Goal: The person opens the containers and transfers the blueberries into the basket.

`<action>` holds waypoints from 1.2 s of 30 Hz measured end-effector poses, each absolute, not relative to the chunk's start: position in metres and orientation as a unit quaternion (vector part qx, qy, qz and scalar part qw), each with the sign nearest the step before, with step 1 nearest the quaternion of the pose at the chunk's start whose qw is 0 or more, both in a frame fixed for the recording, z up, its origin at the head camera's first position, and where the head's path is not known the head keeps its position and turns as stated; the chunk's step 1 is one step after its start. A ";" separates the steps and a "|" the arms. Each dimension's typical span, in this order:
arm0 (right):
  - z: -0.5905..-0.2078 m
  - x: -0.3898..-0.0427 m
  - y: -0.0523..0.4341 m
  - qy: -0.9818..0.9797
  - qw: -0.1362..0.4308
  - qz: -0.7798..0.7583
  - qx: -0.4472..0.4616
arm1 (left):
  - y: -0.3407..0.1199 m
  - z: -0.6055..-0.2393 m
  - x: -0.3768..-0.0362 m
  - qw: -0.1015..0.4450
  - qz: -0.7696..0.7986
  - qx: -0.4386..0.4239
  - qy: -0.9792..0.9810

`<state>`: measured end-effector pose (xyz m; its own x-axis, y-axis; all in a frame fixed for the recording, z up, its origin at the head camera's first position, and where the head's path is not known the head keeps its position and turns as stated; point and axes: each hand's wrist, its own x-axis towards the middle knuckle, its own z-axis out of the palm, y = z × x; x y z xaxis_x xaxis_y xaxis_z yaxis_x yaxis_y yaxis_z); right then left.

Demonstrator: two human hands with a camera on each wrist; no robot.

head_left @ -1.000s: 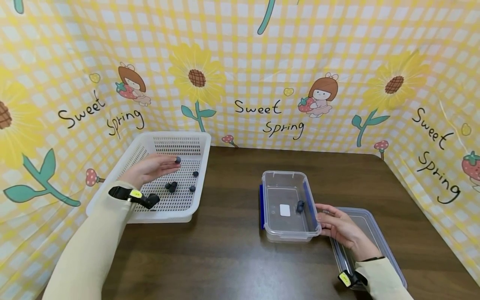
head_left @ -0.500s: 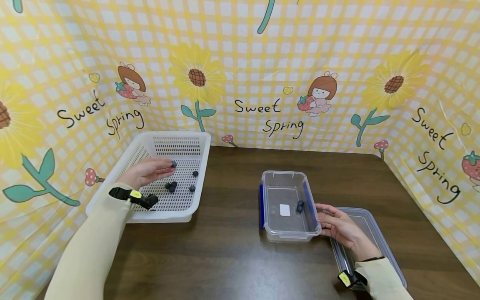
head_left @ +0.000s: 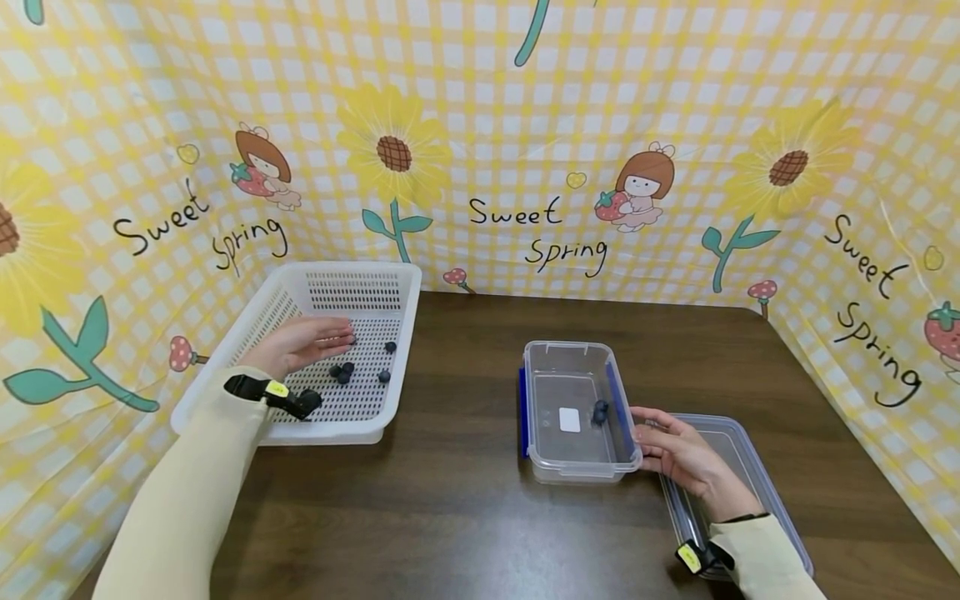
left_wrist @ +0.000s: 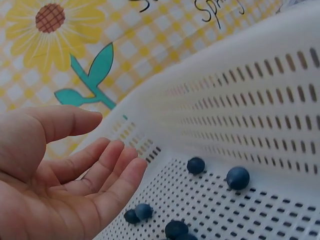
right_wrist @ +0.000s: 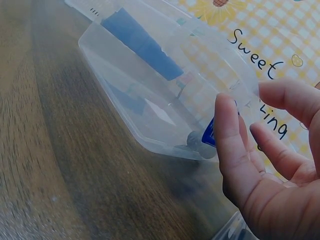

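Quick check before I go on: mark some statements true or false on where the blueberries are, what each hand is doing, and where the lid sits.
1. The left hand is over the white basket, palm open, holding nothing. True.
2. The clear container is empty. False: one blueberry lies in it.
3. The lid is clipped onto the container. False: it lies on the table under the right hand.
4. Several loose blueberries lie in the basket. True.
5. The right hand grips a blueberry. False: its fingers are at the container's right rim, with no berry in them.
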<state>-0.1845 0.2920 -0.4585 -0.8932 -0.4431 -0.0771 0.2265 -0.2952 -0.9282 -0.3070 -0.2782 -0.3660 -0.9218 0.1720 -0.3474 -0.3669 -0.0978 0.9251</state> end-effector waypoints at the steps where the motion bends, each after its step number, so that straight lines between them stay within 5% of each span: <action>1: -0.458 -0.185 0.292 0.555 0.210 -0.799 -0.098 | -0.276 -0.365 -0.307 0.181 0.738 -0.076 0.646; 20: -0.459 -0.185 0.293 0.552 0.207 -0.801 -0.101 | -0.183 -0.332 -0.309 0.155 0.733 -0.003 0.663; 36: -0.458 -0.186 0.292 0.553 0.214 -0.799 -0.100 | -0.085 -0.328 -0.303 0.234 0.716 0.054 0.656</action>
<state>-0.1865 0.2920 -0.4576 -0.8888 -0.4518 -0.0775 0.2316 -0.2968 -0.9264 -0.3028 -0.0850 -0.3279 -0.8847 0.4056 -0.2297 -0.2641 -0.0301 0.9640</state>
